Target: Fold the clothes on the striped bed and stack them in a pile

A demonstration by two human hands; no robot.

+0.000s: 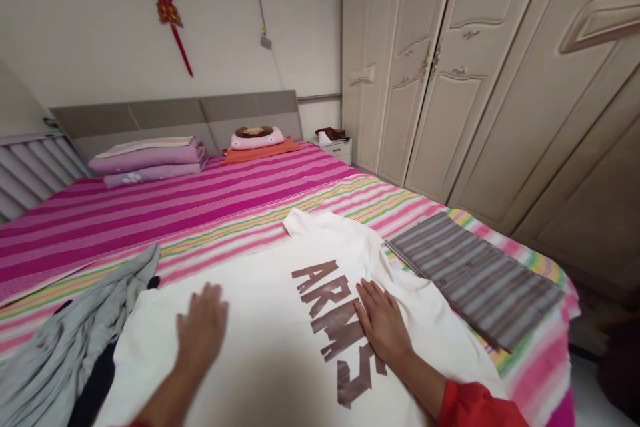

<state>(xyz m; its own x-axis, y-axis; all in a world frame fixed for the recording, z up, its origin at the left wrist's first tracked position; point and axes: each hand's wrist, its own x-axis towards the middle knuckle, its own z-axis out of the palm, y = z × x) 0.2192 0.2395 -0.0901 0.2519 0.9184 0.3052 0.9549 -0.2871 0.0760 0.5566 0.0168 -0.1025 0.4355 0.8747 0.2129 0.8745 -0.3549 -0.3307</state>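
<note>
A white T-shirt (260, 333) with large brown lettering lies spread out on the bed, its neck end toward the right. My right hand (383, 320) rests flat on the lettering, fingers stretched out and palm down. Over the left part of the shirt is my left hand (203, 323), somewhat blurred, with its fingers extended and nothing in them; whether it touches the cloth I cannot tell. Beyond the shirt's neck, a grey striped garment (470, 273) lies folded flat. Left of the shirt, a crumpled grey garment (65, 340) lies over something dark.
The bed has a striped cover (260, 193). Folded purple bedding (150, 159) and a pink pillow (257, 140) on an orange one sit by the headboard (250, 107). A tall wardrobe (460, 93) lines the right side, beside a small nightstand (337, 149).
</note>
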